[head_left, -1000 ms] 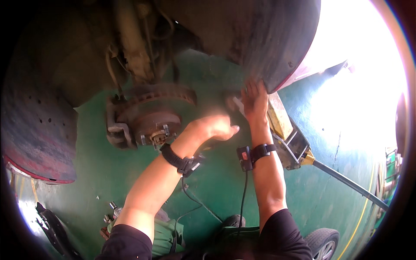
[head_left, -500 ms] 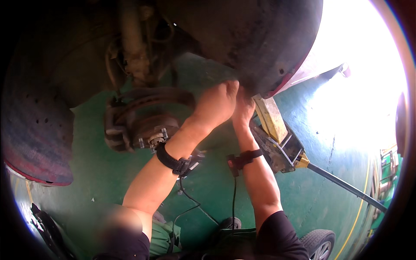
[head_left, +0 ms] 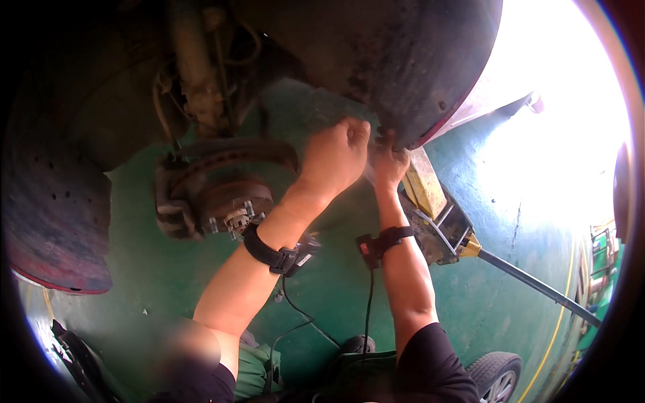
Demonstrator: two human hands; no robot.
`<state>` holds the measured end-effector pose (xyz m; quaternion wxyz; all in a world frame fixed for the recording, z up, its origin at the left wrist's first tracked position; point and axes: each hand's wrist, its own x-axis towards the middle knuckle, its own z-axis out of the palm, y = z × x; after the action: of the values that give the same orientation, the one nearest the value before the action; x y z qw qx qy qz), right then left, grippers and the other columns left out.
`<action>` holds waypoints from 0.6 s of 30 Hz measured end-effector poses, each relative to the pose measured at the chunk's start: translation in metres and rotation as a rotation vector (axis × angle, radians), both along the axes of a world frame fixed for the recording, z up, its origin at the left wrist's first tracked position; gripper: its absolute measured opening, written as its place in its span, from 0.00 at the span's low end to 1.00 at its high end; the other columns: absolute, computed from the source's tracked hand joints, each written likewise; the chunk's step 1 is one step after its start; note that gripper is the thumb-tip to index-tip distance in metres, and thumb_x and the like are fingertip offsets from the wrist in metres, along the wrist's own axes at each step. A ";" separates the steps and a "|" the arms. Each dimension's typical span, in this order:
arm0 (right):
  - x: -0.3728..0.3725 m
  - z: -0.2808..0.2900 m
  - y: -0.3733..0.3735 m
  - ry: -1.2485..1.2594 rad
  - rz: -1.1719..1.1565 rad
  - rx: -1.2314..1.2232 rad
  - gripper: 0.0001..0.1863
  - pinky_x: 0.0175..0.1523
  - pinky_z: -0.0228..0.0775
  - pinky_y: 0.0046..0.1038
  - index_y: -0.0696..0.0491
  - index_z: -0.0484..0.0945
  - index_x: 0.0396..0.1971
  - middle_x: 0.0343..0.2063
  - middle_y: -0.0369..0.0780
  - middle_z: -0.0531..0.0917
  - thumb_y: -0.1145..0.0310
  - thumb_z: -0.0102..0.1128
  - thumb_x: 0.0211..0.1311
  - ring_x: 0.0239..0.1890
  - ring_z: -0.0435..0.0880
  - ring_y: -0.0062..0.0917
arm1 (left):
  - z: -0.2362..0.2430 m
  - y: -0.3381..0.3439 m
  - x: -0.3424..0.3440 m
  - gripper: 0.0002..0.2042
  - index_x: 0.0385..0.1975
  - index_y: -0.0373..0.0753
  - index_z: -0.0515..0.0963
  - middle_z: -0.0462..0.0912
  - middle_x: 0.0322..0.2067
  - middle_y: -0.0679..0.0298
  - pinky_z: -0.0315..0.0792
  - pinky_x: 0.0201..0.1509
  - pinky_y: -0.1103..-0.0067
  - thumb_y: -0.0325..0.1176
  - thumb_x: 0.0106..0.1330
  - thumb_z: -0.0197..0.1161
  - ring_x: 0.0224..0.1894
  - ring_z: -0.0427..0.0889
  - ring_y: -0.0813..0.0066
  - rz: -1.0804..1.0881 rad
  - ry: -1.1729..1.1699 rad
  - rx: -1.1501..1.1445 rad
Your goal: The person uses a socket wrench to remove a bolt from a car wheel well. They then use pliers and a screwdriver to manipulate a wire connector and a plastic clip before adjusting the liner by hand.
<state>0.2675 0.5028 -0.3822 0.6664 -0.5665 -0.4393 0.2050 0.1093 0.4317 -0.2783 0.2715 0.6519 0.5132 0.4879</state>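
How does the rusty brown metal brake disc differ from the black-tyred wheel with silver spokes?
The brake disc is rusty brown; the wheel is black and silver. The disc bears protruding studs; none show on the wheel. The disc sits left of centre, the wheel lower right. Both are round.

Two grips (head_left: pixel 336 156) (head_left: pixel 390 160), one brake disc (head_left: pixel 235 191) and one jack (head_left: pixel 430 193) show.
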 end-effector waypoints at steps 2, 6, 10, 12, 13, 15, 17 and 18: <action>-0.005 -0.004 -0.003 -0.368 -0.141 -0.087 0.20 0.31 0.70 0.33 0.58 0.85 0.34 0.24 0.47 0.83 0.53 0.64 0.70 0.24 0.79 0.27 | -0.006 0.001 0.004 0.19 0.40 0.35 0.81 0.87 0.31 0.55 0.79 0.44 0.67 0.47 0.76 0.58 0.37 0.87 0.55 0.011 -0.025 -0.014; -0.021 -0.020 -0.007 -0.393 0.126 0.185 0.13 0.32 0.73 0.39 0.55 0.84 0.30 0.24 0.49 0.83 0.60 0.65 0.66 0.28 0.85 0.42 | -0.015 0.006 0.023 0.19 0.42 0.34 0.80 0.87 0.33 0.52 0.80 0.45 0.63 0.49 0.71 0.62 0.39 0.87 0.49 0.047 0.150 0.125; -0.033 -0.041 0.004 -0.070 0.144 0.240 0.18 0.42 0.76 0.42 0.53 0.80 0.46 0.34 0.49 0.86 0.56 0.67 0.63 0.38 0.87 0.44 | 0.000 0.023 0.055 0.27 0.44 0.29 0.76 0.86 0.34 0.46 0.81 0.45 0.59 0.53 0.67 0.64 0.40 0.87 0.44 0.078 0.532 0.228; -0.032 -0.050 0.011 -0.108 0.097 0.275 0.22 0.44 0.76 0.42 0.53 0.78 0.51 0.37 0.49 0.86 0.54 0.67 0.63 0.40 0.87 0.42 | 0.018 0.038 0.066 0.27 0.44 0.29 0.77 0.87 0.35 0.46 0.82 0.46 0.60 0.54 0.66 0.63 0.39 0.88 0.46 0.041 0.669 0.195; -0.030 -0.053 0.014 -0.105 0.063 0.277 0.22 0.44 0.76 0.41 0.52 0.78 0.51 0.38 0.48 0.86 0.54 0.67 0.63 0.41 0.87 0.42 | 0.027 0.045 0.071 0.28 0.44 0.29 0.77 0.87 0.35 0.46 0.82 0.46 0.60 0.54 0.66 0.63 0.39 0.88 0.47 0.022 0.750 0.155; -0.025 -0.056 0.017 -0.150 0.060 0.242 0.22 0.45 0.76 0.41 0.52 0.79 0.51 0.39 0.48 0.86 0.54 0.67 0.62 0.42 0.87 0.41 | 0.038 0.054 0.082 0.22 0.37 0.35 0.85 0.88 0.33 0.49 0.82 0.44 0.64 0.52 0.65 0.62 0.39 0.89 0.51 0.034 0.864 0.087; -0.022 -0.057 0.018 -0.191 0.046 0.193 0.22 0.46 0.76 0.40 0.51 0.79 0.50 0.40 0.47 0.86 0.54 0.67 0.62 0.44 0.86 0.40 | 0.042 0.058 0.092 0.19 0.31 0.39 0.88 0.89 0.32 0.51 0.83 0.42 0.66 0.49 0.66 0.61 0.38 0.90 0.53 0.011 0.932 0.034; -0.020 -0.056 0.018 -0.223 0.041 0.167 0.22 0.46 0.76 0.39 0.51 0.79 0.50 0.40 0.46 0.86 0.54 0.67 0.62 0.44 0.86 0.40 | 0.040 0.058 0.095 0.17 0.29 0.40 0.88 0.89 0.31 0.52 0.83 0.42 0.66 0.47 0.65 0.61 0.38 0.90 0.54 0.031 0.957 0.051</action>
<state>0.2476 0.5212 -0.4383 0.6539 -0.5193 -0.5377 0.1168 0.2042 0.4896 -0.2387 -0.0188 0.8021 0.5779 0.1495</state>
